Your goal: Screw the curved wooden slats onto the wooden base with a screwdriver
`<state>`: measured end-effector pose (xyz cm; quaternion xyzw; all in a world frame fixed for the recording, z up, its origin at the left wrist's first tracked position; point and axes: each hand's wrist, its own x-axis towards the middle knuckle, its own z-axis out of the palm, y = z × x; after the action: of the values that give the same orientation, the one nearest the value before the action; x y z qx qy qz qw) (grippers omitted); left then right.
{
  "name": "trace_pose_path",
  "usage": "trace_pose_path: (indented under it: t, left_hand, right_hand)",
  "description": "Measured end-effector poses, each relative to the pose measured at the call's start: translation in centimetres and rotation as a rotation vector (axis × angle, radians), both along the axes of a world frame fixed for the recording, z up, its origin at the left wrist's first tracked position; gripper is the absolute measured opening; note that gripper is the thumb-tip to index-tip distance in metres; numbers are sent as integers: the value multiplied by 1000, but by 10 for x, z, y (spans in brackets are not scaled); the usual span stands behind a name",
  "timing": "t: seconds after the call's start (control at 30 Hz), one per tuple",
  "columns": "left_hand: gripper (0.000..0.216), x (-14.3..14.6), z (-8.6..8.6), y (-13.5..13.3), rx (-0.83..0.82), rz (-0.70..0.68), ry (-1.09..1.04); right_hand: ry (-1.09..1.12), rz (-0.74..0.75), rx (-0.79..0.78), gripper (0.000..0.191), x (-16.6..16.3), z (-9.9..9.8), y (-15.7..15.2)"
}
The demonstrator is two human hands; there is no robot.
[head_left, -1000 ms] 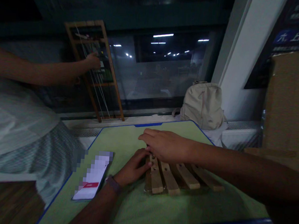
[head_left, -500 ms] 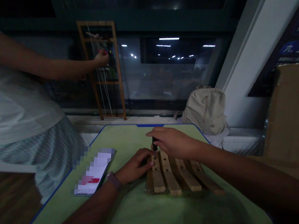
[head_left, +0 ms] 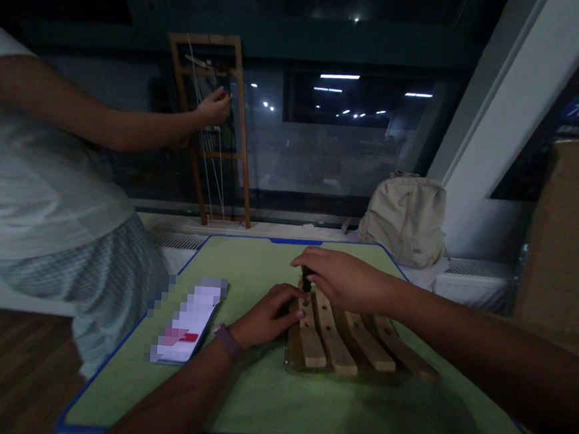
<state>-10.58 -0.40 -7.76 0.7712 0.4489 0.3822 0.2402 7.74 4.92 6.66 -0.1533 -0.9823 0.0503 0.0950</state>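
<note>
A small wooden slatted rack (head_left: 344, 342) lies on the green mat (head_left: 255, 395). My left hand (head_left: 266, 319) rests on the rack's left end, fingers curled and pressing on a slat. My right hand (head_left: 342, 278) hovers over the rack's far left corner, fingers closed round a small dark tool (head_left: 306, 282) that stands upright on a slat.
A phone (head_left: 185, 326) lies on the mat's left side. Another person in a light shirt (head_left: 36, 177) stands at the left, a hand (head_left: 214, 107) on a wooden frame (head_left: 211, 130) against the window. A beige backpack (head_left: 404, 216) sits on the sill. A cardboard box (head_left: 569, 232) is at right.
The view has shifted slightly. My right hand has lifted a little, showing the dark tool under it. The other person's hand has moved along the wooden frame.
</note>
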Motion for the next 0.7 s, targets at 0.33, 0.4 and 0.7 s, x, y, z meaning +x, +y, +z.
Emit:
trace_pose_path:
  t: [0.33,0.4,0.7]
  left_hand:
    - [32,1,2,-1,11,8,-10]
    - [31,1,2,-1,16,4,-16]
    - [34,0,3,-2,1,10,5]
  right_hand:
    - [-134,-211,245,23,1,-1,1]
    - [-118,-86,155,16,2,-3,-3]
    - [-86,-171,169,21,0,1,17]
